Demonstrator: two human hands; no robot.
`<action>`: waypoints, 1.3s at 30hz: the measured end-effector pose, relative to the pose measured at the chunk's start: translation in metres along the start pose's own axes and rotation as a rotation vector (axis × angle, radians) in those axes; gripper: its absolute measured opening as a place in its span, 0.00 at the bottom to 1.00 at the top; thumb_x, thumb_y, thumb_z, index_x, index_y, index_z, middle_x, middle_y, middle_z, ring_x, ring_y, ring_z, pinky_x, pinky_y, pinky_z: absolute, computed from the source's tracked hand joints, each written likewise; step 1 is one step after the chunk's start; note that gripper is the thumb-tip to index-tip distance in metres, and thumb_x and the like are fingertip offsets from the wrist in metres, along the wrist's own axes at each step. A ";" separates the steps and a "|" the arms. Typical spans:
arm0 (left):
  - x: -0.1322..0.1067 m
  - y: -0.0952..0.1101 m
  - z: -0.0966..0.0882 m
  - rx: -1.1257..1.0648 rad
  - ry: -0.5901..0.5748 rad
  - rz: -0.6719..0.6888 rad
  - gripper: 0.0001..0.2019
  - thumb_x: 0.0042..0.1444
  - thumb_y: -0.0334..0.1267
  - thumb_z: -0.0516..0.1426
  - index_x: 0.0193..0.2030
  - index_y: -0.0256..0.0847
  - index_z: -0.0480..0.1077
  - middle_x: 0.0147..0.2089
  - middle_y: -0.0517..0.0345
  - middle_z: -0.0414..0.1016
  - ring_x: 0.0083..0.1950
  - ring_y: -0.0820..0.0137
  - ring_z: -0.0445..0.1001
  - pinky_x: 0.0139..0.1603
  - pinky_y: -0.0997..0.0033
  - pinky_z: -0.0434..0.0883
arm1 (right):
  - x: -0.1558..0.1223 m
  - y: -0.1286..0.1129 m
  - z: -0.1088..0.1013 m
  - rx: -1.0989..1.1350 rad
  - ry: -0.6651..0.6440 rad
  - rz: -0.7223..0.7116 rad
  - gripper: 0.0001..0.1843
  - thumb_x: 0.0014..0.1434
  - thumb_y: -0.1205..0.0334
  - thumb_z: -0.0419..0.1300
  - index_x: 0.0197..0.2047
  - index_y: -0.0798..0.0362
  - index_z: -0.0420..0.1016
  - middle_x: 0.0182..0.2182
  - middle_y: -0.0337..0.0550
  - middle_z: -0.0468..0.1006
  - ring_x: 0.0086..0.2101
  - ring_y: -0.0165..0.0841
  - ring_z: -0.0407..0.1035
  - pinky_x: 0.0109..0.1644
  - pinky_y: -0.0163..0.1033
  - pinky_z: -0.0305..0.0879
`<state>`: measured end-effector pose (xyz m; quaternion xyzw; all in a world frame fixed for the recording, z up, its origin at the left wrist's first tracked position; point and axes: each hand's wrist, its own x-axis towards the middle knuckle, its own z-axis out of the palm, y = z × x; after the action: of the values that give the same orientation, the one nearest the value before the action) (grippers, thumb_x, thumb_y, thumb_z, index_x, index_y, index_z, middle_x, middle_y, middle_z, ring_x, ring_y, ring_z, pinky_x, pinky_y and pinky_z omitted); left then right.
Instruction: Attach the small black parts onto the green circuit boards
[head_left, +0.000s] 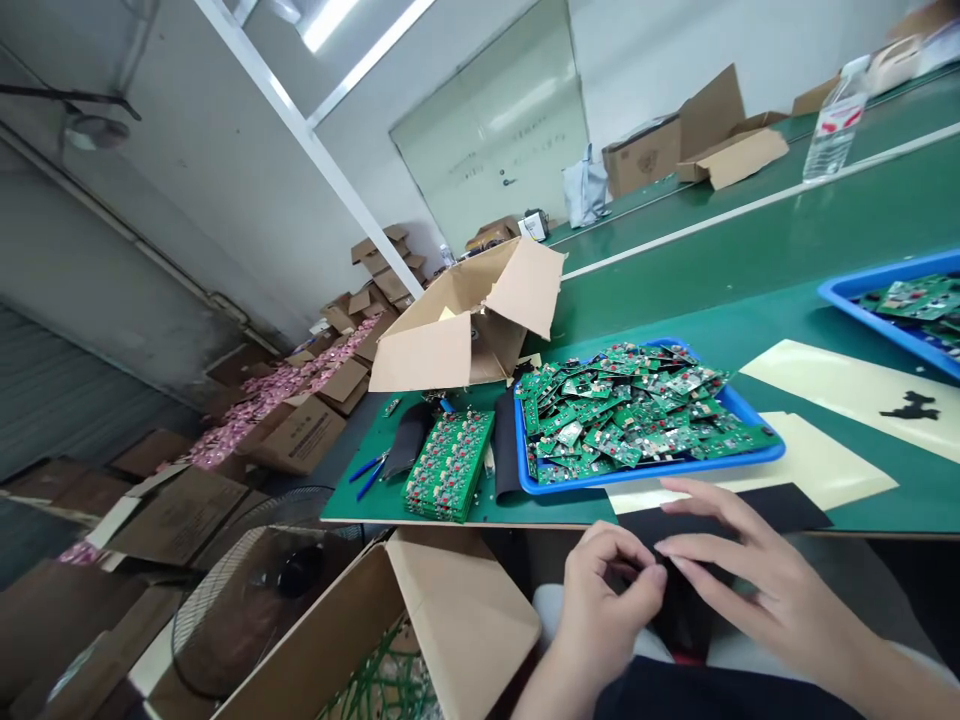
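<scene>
My left hand is closed in a pinch, thumb against curled fingers, just off the table's front edge. Whatever it may hold is too small or hidden to make out. Beside it, my right hand has its fingers apart, with fingertips close to the left thumb and nothing visible in them. Behind both hands lies a black sheet on pale yellow backing paper. A blue tray heaped with small green circuit boards stands just beyond.
Left of the tray are stacked circuit board panels and blue-handled pliers. An open carton stands behind them. Below the table edge are another carton with green scraps and a fan. A second blue tray sits at right.
</scene>
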<state>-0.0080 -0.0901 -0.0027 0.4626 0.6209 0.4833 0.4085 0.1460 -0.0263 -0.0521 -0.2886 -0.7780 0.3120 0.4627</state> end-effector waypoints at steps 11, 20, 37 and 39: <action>0.009 -0.013 0.002 -0.057 -0.016 -0.007 0.05 0.49 0.36 0.62 0.27 0.38 0.73 0.33 0.55 0.70 0.35 0.70 0.70 0.35 0.73 0.68 | -0.013 0.003 0.009 0.149 -0.051 0.280 0.14 0.62 0.50 0.57 0.31 0.48 0.77 0.32 0.43 0.81 0.33 0.38 0.77 0.36 0.34 0.75; 0.052 -0.022 -0.024 0.670 0.093 0.465 0.07 0.58 0.28 0.58 0.44 0.36 0.70 0.37 0.52 0.75 0.38 0.67 0.77 0.38 0.70 0.77 | -0.016 0.018 0.013 0.093 0.027 0.423 0.15 0.61 0.51 0.56 0.28 0.49 0.74 0.27 0.41 0.77 0.30 0.36 0.73 0.32 0.34 0.70; 0.141 -0.035 -0.035 0.609 -0.069 0.540 0.05 0.58 0.29 0.56 0.37 0.41 0.72 0.39 0.52 0.76 0.45 0.63 0.75 0.51 0.58 0.71 | 0.002 0.050 -0.010 0.281 0.160 0.774 0.20 0.50 0.41 0.65 0.34 0.49 0.78 0.33 0.45 0.83 0.37 0.42 0.79 0.41 0.35 0.77; 0.136 -0.032 -0.036 0.440 0.011 0.421 0.04 0.59 0.32 0.55 0.39 0.40 0.70 0.39 0.51 0.75 0.43 0.63 0.75 0.47 0.61 0.73 | 0.008 0.041 -0.003 0.334 0.228 0.784 0.20 0.49 0.41 0.66 0.34 0.48 0.76 0.33 0.44 0.82 0.37 0.41 0.78 0.43 0.36 0.77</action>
<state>-0.0803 0.0305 -0.0354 0.6559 0.6034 0.4136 0.1861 0.1518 0.0064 -0.0770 -0.5160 -0.4925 0.5515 0.4325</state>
